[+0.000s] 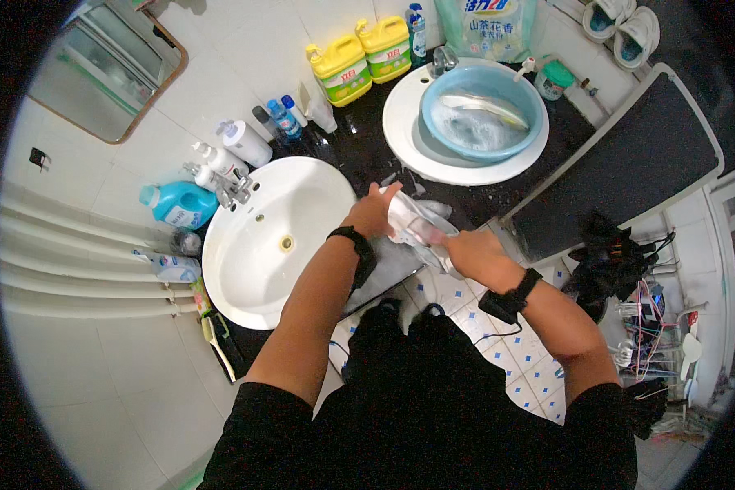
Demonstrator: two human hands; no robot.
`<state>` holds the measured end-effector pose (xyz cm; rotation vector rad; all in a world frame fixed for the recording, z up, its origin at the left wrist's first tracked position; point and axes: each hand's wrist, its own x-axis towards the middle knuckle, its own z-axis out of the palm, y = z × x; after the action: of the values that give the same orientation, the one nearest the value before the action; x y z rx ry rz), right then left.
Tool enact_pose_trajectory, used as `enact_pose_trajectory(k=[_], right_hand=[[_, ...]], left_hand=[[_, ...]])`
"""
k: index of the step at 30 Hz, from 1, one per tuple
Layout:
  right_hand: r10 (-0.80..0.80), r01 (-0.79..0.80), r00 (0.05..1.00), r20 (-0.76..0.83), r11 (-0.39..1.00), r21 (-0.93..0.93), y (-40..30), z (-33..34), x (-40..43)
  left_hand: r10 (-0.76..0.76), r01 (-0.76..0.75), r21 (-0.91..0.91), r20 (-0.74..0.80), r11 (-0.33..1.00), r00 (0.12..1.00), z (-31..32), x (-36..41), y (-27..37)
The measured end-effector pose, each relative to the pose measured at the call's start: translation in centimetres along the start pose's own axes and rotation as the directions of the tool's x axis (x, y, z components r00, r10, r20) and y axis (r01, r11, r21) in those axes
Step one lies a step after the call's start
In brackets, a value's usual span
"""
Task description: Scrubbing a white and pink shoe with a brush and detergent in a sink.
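Note:
My left hand grips a wet white shoe over the black counter, between the two washbasins. My right hand is closed around a pinkish brush-like tool and presses it to the shoe; its working end is hidden. Suds lie on the counter's front edge below the shoe. To the far right of the counter, a light-blue plastic basin sits tilted in the right washbasin. Foamy water fills it, and a long white item, possibly another shoe, lies partly sunk there.
The left washbasin has a metal faucet. Yellow detergent jugs, pump bottles and a detergent bag line the wall. A scrub brush lies at left. White shoes hang upper right, above a dark board.

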<state>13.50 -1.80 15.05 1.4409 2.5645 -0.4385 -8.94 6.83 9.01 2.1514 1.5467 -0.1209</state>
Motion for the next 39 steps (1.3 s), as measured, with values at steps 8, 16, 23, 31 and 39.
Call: enact_pose_trajectory(k=[8,16,23,31,39], right_hand=[[0.082,-0.060,0.979,-0.188,0.991,0.122,-2.2,2.5,2.6],[0.184,-0.176,0.982,-0.037,0.970,0.169,-1.0,3.9,2.6],[0.268,-0.245,0.957,-0.111,0.951,0.187,-0.9,3.6,-0.1],[0.386,-0.365,0.921,-0.044,0.899,0.242,-3.9,4.9,4.7],[0.284,-0.336,0.929,0.239,0.917,0.214,0.3,2.5,1.2]], left_hand=[[0.020,-0.020,0.030,0.011,0.999,1.000,-0.2,0.0,0.2],[0.102,-0.105,0.024,0.099,0.994,0.990,-1.4,0.1,0.1],[0.154,-0.153,-0.017,0.100,0.988,0.983,-1.4,-0.1,-0.9],[0.118,-0.120,0.027,0.086,0.992,0.989,-0.9,0.7,-0.5],[0.151,-0.152,0.005,0.109,0.988,0.983,-0.9,0.6,-0.7]])
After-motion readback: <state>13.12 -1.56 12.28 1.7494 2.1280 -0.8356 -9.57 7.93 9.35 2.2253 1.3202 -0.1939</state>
